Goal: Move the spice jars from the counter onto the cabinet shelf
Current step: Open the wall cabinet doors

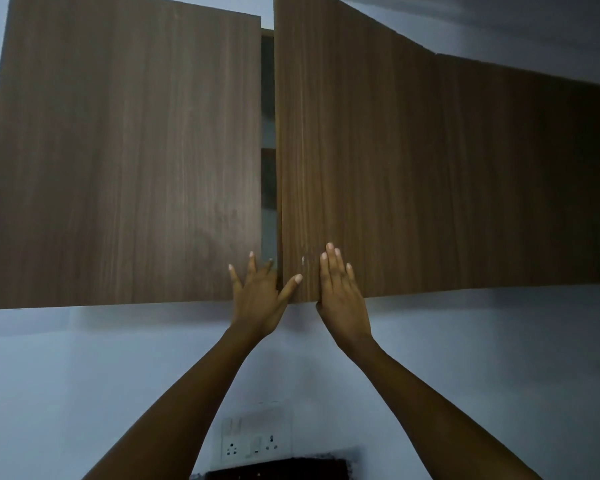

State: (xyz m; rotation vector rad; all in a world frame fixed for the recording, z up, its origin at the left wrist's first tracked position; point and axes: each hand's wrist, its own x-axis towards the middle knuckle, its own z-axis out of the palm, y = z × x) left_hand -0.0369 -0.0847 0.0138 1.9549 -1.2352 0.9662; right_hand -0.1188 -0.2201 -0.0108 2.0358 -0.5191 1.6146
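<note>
Wall (465,375): pale blue-white, plain.
Socket panel (253,441): white, on wall, low centre; 2 sockets at its lower part.
Dark slab (278,469): just under panel, bottom edge; too blurred to ID.

1. Dim, bluish light throughout; the wall (84,375) reads grey-blue.
2. The right cabinet door (430,168) darkens towards the far right.
3. A faint pale sheen lies low on the left cabinet door (118,150).
4. Wide-angle distortion bends the doors' edges.
5. The socket plate (253,441) looks soft and blurred.

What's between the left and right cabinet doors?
Head view: a narrow dark gap separates the left door and right door; the left hand spans its lower end.
</note>
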